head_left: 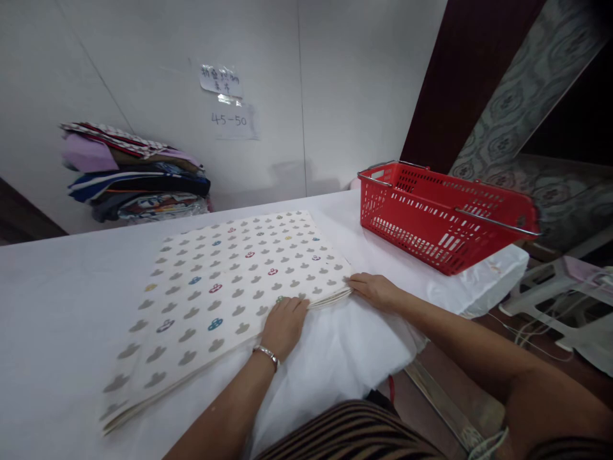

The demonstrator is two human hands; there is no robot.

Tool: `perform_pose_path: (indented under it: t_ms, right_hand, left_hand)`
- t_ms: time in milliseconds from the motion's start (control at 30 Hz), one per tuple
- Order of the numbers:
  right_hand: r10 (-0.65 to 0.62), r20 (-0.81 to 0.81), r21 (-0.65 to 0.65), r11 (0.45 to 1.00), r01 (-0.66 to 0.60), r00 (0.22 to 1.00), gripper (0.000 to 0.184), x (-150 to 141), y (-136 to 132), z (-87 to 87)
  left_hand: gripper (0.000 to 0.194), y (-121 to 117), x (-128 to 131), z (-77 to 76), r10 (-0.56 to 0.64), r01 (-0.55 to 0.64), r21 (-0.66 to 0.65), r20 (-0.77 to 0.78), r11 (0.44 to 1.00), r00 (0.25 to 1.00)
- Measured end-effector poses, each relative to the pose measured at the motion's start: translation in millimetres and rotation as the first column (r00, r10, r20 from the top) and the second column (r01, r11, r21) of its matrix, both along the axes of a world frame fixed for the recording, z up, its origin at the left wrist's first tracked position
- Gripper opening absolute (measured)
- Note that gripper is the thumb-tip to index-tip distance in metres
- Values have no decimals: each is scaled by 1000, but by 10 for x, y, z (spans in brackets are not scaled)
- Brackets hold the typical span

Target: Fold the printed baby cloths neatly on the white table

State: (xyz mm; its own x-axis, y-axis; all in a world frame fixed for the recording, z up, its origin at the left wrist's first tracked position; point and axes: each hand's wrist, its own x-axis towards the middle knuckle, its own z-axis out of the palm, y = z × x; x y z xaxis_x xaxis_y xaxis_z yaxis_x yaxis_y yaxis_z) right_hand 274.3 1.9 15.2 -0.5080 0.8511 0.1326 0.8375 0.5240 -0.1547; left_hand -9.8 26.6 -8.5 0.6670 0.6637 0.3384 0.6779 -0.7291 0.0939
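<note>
A folded cream cloth (230,268) printed with grey shapes and a few coloured ones lies flat on the white-covered table, its layers showing along the near edge. My left hand (285,327), with a silvery bracelet at the wrist, rests on that near edge, right of its middle. Its fingers lie over the fabric and its thumb is hidden. At the near right corner, my right hand (376,292) has its fingertips closed on the layered edge.
A red plastic basket (421,223) with metal handles stands at the table's right end. Stacked folded textiles (138,176) sit at the back left by the wall. Two paper notes (234,120) hang on the wall. A white plastic stool (569,306) with cables stands at right.
</note>
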Motion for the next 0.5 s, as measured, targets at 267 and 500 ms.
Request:
perform_pose_path:
  t_ms: [267,500]
  right_hand:
    - [-12,-28,30,999,13,1000,27,18,40,27]
    - [29,156,0,1000,-30,987,21,-40,279,196]
  left_hand:
    - [25,-14,-1,9,10,-10,9,-5,1000,1000]
    - [27,57,4,10,56,-51,84,-54,995,997]
